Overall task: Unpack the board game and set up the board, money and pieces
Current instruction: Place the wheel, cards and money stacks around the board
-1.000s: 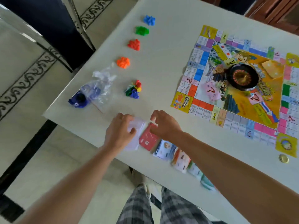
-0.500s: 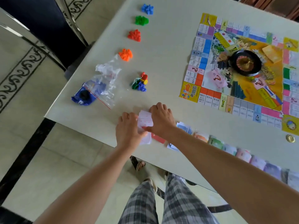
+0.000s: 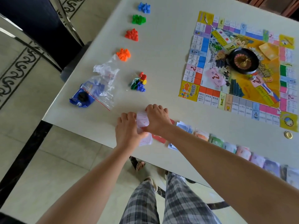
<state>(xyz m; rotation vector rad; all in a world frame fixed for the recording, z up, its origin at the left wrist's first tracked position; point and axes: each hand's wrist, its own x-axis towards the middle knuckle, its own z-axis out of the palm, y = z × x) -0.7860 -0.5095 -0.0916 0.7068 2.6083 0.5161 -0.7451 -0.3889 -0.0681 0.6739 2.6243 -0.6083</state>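
White table (image 3: 161,62) | L hand (image 3: 127,129) + R hand (image 3: 157,119) both pinch note stack (image 3: 142,121) | money row (image 3: 215,139) lies rightward along near edge, R hand nearer it.

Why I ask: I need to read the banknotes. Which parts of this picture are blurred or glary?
Head view: the row of banknotes blurs toward the right edge; the near-corner print of the board reads clearly; the left hand, right hand and the white slips they hold are slightly soft; light on the table is even, without glare.
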